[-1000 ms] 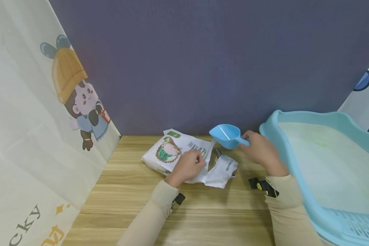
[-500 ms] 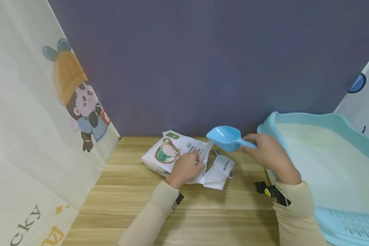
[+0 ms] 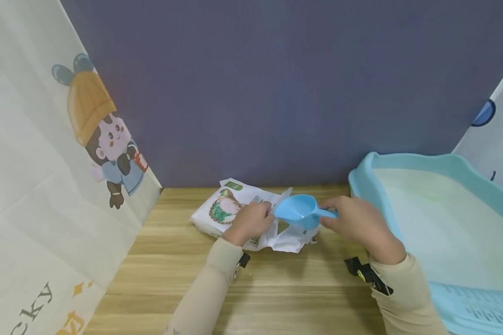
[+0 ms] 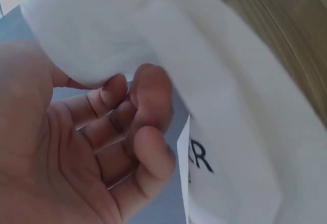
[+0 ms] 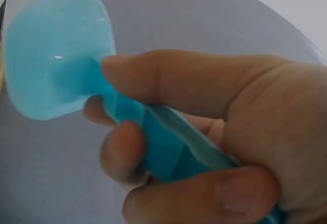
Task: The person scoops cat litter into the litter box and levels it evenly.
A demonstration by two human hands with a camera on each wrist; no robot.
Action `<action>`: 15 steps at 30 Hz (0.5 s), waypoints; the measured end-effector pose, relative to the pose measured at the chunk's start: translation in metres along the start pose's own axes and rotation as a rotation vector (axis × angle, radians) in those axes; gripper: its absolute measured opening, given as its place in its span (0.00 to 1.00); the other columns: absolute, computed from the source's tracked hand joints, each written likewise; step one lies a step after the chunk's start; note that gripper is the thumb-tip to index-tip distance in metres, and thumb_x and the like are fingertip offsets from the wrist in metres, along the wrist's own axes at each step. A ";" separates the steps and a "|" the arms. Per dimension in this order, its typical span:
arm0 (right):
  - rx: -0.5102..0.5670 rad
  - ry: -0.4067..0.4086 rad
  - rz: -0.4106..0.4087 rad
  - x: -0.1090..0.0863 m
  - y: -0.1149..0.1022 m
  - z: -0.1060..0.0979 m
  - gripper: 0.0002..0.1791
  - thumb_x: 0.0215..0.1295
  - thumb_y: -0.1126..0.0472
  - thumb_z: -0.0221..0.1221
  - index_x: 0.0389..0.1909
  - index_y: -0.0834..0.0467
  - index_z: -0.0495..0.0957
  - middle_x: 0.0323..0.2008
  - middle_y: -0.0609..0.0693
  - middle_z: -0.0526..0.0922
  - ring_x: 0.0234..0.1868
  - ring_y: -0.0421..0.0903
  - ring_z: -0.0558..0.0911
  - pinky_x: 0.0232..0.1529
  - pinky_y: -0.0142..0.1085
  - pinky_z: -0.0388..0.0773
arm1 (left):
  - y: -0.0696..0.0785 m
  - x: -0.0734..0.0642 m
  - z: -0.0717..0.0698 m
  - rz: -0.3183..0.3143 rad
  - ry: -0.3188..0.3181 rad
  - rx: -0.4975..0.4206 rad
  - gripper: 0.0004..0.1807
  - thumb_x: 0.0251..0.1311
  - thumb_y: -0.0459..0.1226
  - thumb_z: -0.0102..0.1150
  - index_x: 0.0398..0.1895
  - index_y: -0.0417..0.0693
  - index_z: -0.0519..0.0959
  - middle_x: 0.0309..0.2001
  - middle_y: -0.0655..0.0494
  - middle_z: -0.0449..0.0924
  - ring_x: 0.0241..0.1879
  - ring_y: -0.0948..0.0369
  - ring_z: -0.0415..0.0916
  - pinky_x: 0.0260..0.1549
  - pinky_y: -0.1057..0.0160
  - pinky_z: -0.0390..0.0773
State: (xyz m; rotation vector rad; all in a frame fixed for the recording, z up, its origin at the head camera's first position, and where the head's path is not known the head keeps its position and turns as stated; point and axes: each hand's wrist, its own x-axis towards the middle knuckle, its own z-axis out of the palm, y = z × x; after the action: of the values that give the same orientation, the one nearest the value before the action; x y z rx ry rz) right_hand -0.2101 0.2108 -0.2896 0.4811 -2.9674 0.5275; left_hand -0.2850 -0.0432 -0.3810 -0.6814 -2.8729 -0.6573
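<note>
A white printed bag [image 3: 228, 204] lies on its side on the wooden table, its torn mouth facing right. My left hand [image 3: 250, 222] pinches the upper edge of that mouth; in the left wrist view thumb and fingertips meet at the white bag film [image 4: 235, 106]. My right hand [image 3: 362, 225] grips the handle of a light-blue scoop [image 3: 297, 208], fingers curled round it. The scoop's bowl hangs right at the bag's mouth and overlaps the torn flap [image 3: 291, 242] in the head view. From the right wrist view, the scoop bowl [image 5: 61, 55] looks bare inside.
A large light-blue litter tray [image 3: 370, 186] with a pale inside stands at the right, close beside my right forearm. Its slotted front panel [image 3: 478, 302] faces me. Behind the table [image 3: 180, 279] rises a dark wall [image 3: 276, 93]; a printed curtain [image 3: 29, 186] hangs at the left.
The scoop first shifts slightly, then comes down and left to the bag's mouth in my right hand. My left hand stays at the bag's edge, and the mouth shows wider now.
</note>
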 end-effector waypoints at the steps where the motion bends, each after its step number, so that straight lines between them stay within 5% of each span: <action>1: -0.009 -0.010 0.003 0.000 -0.002 0.000 0.19 0.64 0.54 0.66 0.55 0.55 0.85 0.28 0.45 0.82 0.22 0.42 0.70 0.24 0.36 0.65 | 0.000 0.000 -0.001 0.010 0.003 0.004 0.16 0.67 0.39 0.50 0.20 0.54 0.63 0.17 0.62 0.60 0.17 0.64 0.59 0.18 0.65 0.60; 15: -0.058 -0.080 0.030 0.000 -0.012 0.010 0.14 0.64 0.57 0.65 0.50 0.52 0.87 0.30 0.44 0.82 0.24 0.42 0.72 0.23 0.36 0.65 | 0.005 -0.003 0.000 0.113 0.089 0.194 0.11 0.67 0.36 0.51 0.25 0.53 0.68 0.18 0.60 0.65 0.18 0.63 0.64 0.17 0.65 0.64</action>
State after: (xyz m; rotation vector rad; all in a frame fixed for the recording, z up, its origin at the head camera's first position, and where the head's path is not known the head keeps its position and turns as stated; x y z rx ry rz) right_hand -0.2064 0.1965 -0.2953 0.4628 -3.0606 0.4333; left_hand -0.2800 -0.0398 -0.3796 -0.7577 -2.7452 -0.3783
